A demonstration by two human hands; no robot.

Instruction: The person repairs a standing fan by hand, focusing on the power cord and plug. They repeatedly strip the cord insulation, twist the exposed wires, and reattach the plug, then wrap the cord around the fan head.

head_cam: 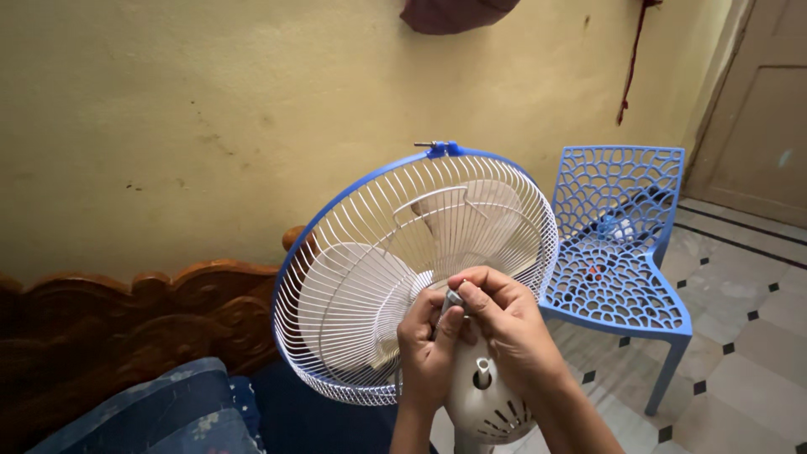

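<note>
White fan [403, 277] with blue-rimmed wire guard is being tilted back, centre; small metal part [454, 299] is being pinched behind its motor housing.

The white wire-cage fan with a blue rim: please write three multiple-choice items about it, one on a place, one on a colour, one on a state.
1. Where is the blue perforated plastic chair?
A. right of the fan
B. left of the fan
C. behind the camera

2. What colour is the rim of the white wire-cage fan?
A. red
B. blue
C. black

3. How are the left hand and right hand?
A. spread flat
B. hanging free
C. pinched at the back of the cage

Key: 1 A, the chair stands by the tiled floor on the right; 2 B, a blue band circles the cage; 3 C, both hands' fingers meet above the grey motor housing.
</note>
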